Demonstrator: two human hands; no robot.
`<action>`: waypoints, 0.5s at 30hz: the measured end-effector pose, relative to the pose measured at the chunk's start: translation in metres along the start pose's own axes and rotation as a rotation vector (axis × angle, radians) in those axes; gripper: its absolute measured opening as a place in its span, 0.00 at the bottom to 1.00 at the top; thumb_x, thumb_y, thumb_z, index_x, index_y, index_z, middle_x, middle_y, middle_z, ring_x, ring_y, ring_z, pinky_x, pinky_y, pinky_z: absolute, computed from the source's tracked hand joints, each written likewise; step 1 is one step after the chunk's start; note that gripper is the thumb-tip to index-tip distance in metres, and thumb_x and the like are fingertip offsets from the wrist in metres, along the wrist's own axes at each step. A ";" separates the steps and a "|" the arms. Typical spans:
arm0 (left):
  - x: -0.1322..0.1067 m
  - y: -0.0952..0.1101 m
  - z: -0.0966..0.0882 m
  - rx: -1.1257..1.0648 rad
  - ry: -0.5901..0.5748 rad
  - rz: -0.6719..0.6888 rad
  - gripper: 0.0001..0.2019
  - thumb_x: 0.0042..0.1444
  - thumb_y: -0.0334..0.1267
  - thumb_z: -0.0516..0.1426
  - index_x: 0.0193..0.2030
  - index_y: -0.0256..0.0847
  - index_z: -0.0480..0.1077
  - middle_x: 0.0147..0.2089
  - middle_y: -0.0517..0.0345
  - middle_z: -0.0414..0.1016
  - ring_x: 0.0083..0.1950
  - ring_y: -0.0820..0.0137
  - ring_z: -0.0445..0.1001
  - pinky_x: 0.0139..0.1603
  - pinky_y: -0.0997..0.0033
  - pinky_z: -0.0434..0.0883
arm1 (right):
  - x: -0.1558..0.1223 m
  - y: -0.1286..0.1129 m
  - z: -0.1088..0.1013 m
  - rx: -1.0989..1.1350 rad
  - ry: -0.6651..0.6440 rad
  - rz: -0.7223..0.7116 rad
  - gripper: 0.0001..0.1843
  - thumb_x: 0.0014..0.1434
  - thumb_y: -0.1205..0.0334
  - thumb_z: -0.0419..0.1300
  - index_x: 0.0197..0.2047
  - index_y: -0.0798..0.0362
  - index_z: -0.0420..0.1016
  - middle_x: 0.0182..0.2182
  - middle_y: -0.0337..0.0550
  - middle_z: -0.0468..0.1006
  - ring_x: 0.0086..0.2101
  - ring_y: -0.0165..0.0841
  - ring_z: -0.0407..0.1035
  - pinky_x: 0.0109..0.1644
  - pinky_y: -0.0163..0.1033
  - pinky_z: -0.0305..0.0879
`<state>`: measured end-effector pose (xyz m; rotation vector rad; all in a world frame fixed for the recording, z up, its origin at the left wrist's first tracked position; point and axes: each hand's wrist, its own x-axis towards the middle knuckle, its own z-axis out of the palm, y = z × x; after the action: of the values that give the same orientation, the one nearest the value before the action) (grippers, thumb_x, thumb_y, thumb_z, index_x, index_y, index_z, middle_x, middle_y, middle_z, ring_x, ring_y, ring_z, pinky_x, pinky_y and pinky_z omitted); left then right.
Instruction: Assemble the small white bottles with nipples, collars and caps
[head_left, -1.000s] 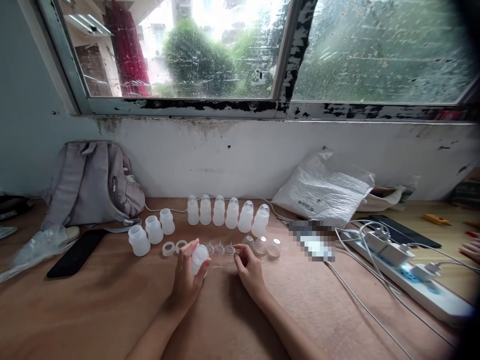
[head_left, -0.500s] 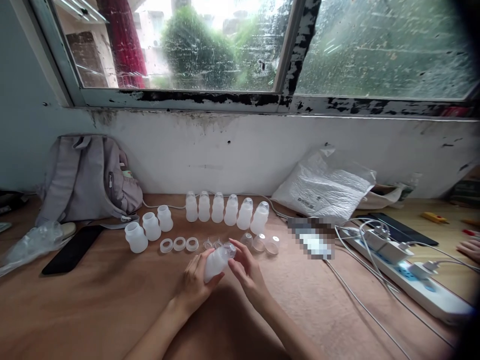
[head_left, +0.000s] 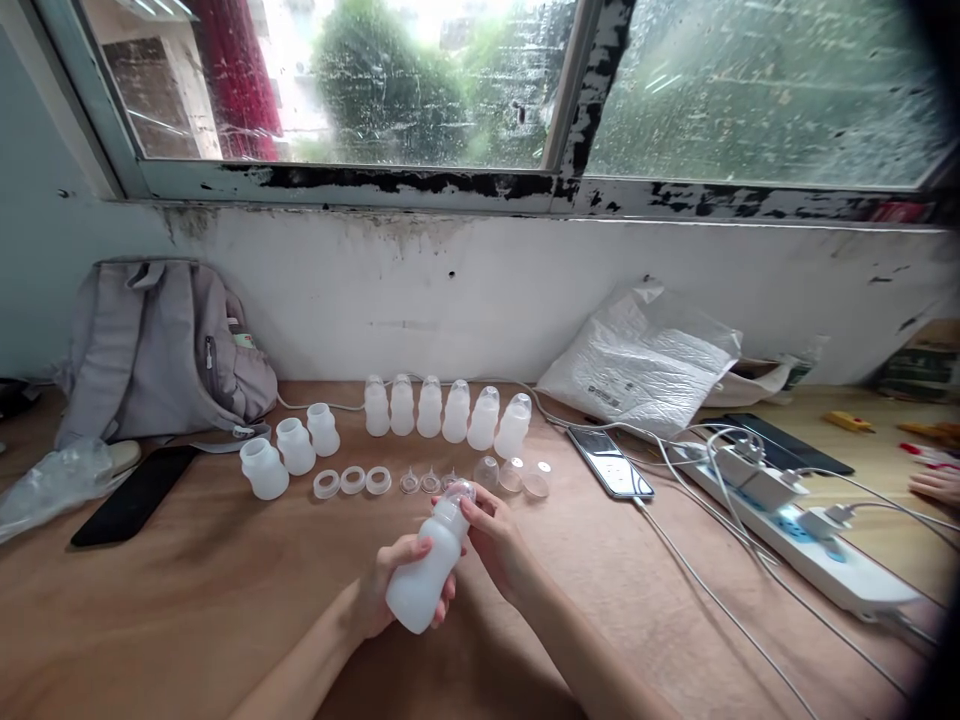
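A frosted white baby bottle (head_left: 425, 575) is tilted in front of me, its top leaning to the right. My left hand (head_left: 390, 585) is wrapped around its body. At the upper end, the fingers of my right hand (head_left: 491, 535) grip the clear cap (head_left: 459, 493) on the bottle. Just beyond lie three white rings (head_left: 352, 480), several clear nipples (head_left: 430, 482) and three clear domed caps (head_left: 511, 475), partly near my right fingers. Three uncapped bottles (head_left: 295, 446) stand to the left. Several capped bottles (head_left: 430, 408) form a row at the back.
A grey backpack (head_left: 161, 350) and a black phone-like slab (head_left: 135, 495) are on the left. To the right are a lit phone (head_left: 611, 463), a silvery plastic bag (head_left: 645, 360), and a power strip (head_left: 817, 545) with trailing cables. Another person's hand (head_left: 937, 485) shows at the right edge.
The bottle has come lower and closer, showing more of its length. My left hand now holds it around the body, and my right fingers have closed on its cap.
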<state>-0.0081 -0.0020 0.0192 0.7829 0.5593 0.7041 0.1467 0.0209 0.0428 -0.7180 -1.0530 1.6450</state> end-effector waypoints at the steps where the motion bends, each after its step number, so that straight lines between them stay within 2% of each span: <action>1: 0.000 0.000 -0.002 -0.024 -0.019 -0.012 0.21 0.53 0.47 0.48 0.45 0.30 0.64 0.27 0.51 0.70 0.21 0.72 0.70 0.21 0.75 0.64 | 0.000 0.000 0.000 0.037 -0.017 0.015 0.14 0.49 0.54 0.60 0.37 0.53 0.69 0.33 0.46 0.73 0.30 0.33 0.64 0.24 0.33 0.55; 4: 0.001 -0.002 -0.006 -0.096 -0.064 -0.049 0.23 0.52 0.48 0.48 0.46 0.28 0.64 0.26 0.51 0.69 0.20 0.72 0.69 0.20 0.75 0.63 | 0.001 0.002 -0.001 0.125 -0.052 0.050 0.16 0.48 0.54 0.61 0.38 0.53 0.69 0.35 0.47 0.73 0.27 0.30 0.62 0.22 0.32 0.53; 9: 0.002 -0.005 -0.008 -0.213 -0.124 -0.082 0.24 0.52 0.50 0.47 0.45 0.28 0.64 0.25 0.53 0.68 0.19 0.73 0.68 0.19 0.75 0.61 | 0.003 0.006 -0.004 0.163 -0.072 0.080 0.17 0.47 0.53 0.61 0.39 0.53 0.68 0.37 0.49 0.73 0.28 0.32 0.64 0.21 0.32 0.53; 15: 0.002 0.002 0.005 -0.188 -0.050 -0.064 0.21 0.53 0.49 0.49 0.44 0.33 0.64 0.28 0.55 0.67 0.23 0.74 0.68 0.22 0.75 0.63 | 0.006 0.003 -0.008 0.073 0.018 0.082 0.16 0.49 0.52 0.60 0.36 0.55 0.71 0.33 0.48 0.73 0.28 0.32 0.64 0.23 0.33 0.53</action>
<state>-0.0038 -0.0014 0.0238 0.6032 0.4633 0.6656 0.1504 0.0284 0.0371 -0.7345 -0.9568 1.7354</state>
